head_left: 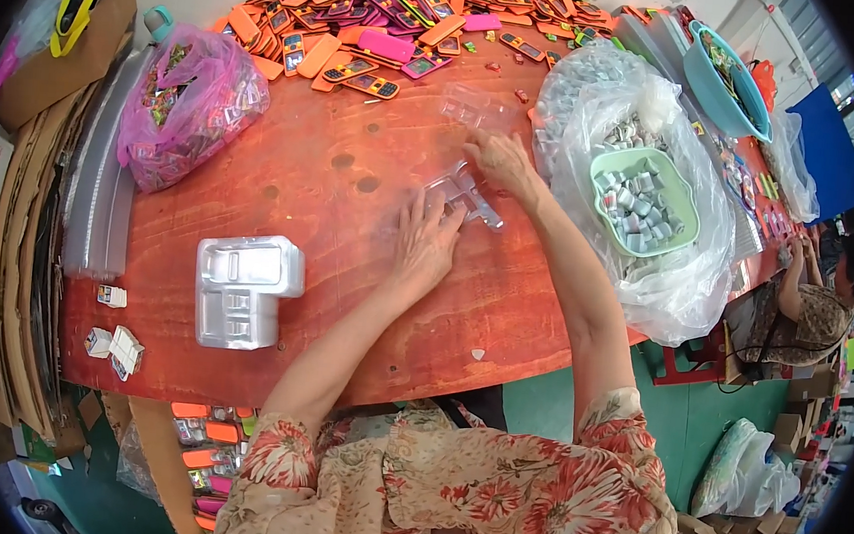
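The left grip (423,245) is touching a clear tray (461,186) just above the frame's middle; the right grip (503,162) is bending near its top right. I cannot tell whether either is pinching. This one tray is looking light, thin, slick and easy to dent, its edge looking best for holding. One clear piece (470,107) is lying above it. One clear stack (242,293) is sitting at middle left, one pink bag (198,113) at upper left, one green basket (694,213) at right. Toy phones (389,43) are lying up top, too many to count.
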`<state>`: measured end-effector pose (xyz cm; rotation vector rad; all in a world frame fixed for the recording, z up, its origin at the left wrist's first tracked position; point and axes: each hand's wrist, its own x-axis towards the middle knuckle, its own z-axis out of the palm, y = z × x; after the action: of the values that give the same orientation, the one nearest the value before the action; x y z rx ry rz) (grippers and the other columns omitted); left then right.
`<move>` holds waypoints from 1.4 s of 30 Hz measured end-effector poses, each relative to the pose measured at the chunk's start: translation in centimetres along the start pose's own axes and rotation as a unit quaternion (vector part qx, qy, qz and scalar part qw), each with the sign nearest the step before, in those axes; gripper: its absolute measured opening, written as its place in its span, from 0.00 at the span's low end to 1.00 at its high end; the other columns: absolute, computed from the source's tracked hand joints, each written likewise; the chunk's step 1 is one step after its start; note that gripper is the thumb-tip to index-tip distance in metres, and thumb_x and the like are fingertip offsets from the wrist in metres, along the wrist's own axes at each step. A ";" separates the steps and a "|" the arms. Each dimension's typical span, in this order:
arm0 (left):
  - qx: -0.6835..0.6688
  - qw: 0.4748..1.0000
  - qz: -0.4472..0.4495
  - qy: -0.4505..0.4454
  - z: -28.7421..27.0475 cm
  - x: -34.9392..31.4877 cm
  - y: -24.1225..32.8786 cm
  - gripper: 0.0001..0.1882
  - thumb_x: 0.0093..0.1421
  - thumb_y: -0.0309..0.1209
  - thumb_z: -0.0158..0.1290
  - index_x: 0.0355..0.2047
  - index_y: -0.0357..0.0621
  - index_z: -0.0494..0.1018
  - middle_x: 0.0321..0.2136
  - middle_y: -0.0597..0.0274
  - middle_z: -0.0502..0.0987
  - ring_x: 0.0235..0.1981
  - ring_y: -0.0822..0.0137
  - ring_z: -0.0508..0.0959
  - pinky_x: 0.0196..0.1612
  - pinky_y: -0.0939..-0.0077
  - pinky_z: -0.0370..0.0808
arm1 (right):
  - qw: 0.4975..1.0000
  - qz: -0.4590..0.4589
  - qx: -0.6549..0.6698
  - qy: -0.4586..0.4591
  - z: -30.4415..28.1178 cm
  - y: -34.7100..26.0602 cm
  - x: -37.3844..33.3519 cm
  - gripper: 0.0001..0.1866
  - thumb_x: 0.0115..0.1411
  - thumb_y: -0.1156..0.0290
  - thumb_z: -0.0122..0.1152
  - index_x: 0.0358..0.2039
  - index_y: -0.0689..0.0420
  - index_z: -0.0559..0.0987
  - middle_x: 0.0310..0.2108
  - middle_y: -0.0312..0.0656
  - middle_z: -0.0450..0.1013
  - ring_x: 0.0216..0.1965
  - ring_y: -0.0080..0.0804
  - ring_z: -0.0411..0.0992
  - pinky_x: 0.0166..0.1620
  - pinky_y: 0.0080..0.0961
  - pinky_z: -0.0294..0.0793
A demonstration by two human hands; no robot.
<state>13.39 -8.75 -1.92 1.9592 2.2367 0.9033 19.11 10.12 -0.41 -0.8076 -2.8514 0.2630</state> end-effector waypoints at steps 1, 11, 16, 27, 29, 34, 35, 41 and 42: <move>-0.003 1.000 -0.002 -0.003 0.2 0.6 -0.6 0.19 0.46 0.27 0.47 0.42 0.44 0.66 0.46 0.46 0.58 0.50 0.45 0.55 0.49 0.50 0.54 | 0.999 0.044 -0.017 0.019 0.1 0.7 0.1 0.10 0.50 0.66 0.46 0.31 0.56 0.71 0.27 0.47 0.70 0.32 0.42 0.69 0.38 0.43 0.60; 0.057 0.995 0.081 -0.003 -0.1 3.6 -0.8 0.19 0.46 0.21 0.42 0.41 0.45 0.67 0.49 0.45 0.56 0.53 0.45 0.51 0.53 0.52 0.51 | 0.978 -0.064 0.097 0.174 -1.6 -2.0 -7.1 0.16 0.46 0.68 0.54 0.37 0.59 0.69 0.40 0.48 0.64 0.44 0.44 0.61 0.44 0.41 0.59; -0.014 0.999 0.006 0.052 -1.9 -2.2 1.2 0.19 0.47 0.22 0.44 0.42 0.40 0.65 0.47 0.45 0.58 0.51 0.44 0.55 0.51 0.56 0.55 | 0.995 -0.066 0.005 0.079 0.2 -3.0 -10.4 0.21 0.47 0.63 0.55 0.42 0.57 0.67 0.48 0.49 0.58 0.52 0.46 0.54 0.51 0.45 0.52; 0.196 0.910 -0.168 0.323 -17.9 -19.4 -1.6 0.16 0.50 0.26 0.46 0.41 0.37 0.64 0.41 0.47 0.64 0.42 0.52 0.65 0.44 0.61 0.62 | 0.973 -0.039 -0.106 0.203 -2.3 -8.8 -9.4 0.11 0.43 0.76 0.47 0.30 0.57 0.71 0.28 0.43 0.67 0.31 0.39 0.66 0.33 0.35 0.65; 0.056 0.846 -0.328 0.416 -19.2 -21.7 -5.6 0.17 0.54 0.30 0.44 0.44 0.37 0.61 0.42 0.50 0.64 0.42 0.57 0.65 0.44 0.64 0.62 | 0.956 -0.161 0.134 0.204 -2.8 -16.4 -10.2 0.11 0.41 0.80 0.52 0.29 0.60 0.71 0.26 0.48 0.67 0.28 0.45 0.65 0.29 0.34 0.66; -0.326 0.755 -0.459 0.335 -19.2 -20.9 -6.5 0.23 0.56 0.33 0.44 0.50 0.38 0.55 0.46 0.53 0.62 0.44 0.65 0.64 0.47 0.72 0.61 | 0.930 -0.288 0.204 0.104 -3.9 -28.1 -9.7 0.23 0.40 0.69 0.59 0.40 0.56 0.69 0.39 0.45 0.65 0.43 0.41 0.62 0.45 0.39 0.59; -0.306 0.807 -0.392 0.319 -18.4 -20.6 -6.4 0.29 0.53 0.33 0.48 0.52 0.37 0.51 0.47 0.51 0.60 0.47 0.64 0.63 0.49 0.72 0.59 | 0.931 -0.305 0.160 0.124 -3.7 -28.4 -8.8 0.25 0.39 0.67 0.60 0.41 0.55 0.69 0.41 0.44 0.64 0.45 0.41 0.60 0.48 0.44 0.56; -0.321 0.870 -0.287 0.240 -14.9 -18.7 -8.5 0.44 0.42 0.27 0.57 0.54 0.36 0.41 0.47 0.48 0.59 0.47 0.61 0.64 0.48 0.71 0.62 | 0.929 -0.367 -0.031 0.042 -0.7 -25.3 -6.7 0.28 0.41 0.76 0.56 0.47 0.54 0.64 0.39 0.42 0.65 0.42 0.39 0.62 0.40 0.35 0.61; -0.322 0.867 -0.281 0.255 -15.4 -18.6 -9.3 0.44 0.43 0.27 0.57 0.54 0.36 0.41 0.46 0.48 0.61 0.45 0.62 0.64 0.46 0.72 0.63 | 0.943 -0.325 0.041 0.060 -0.7 -25.1 -6.6 0.26 0.42 0.76 0.54 0.46 0.56 0.65 0.37 0.41 0.65 0.41 0.38 0.62 0.39 0.34 0.61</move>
<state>2.84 -32.21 0.40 0.7762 2.0861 1.8733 12.16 -14.34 4.91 0.1523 -2.7762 0.2228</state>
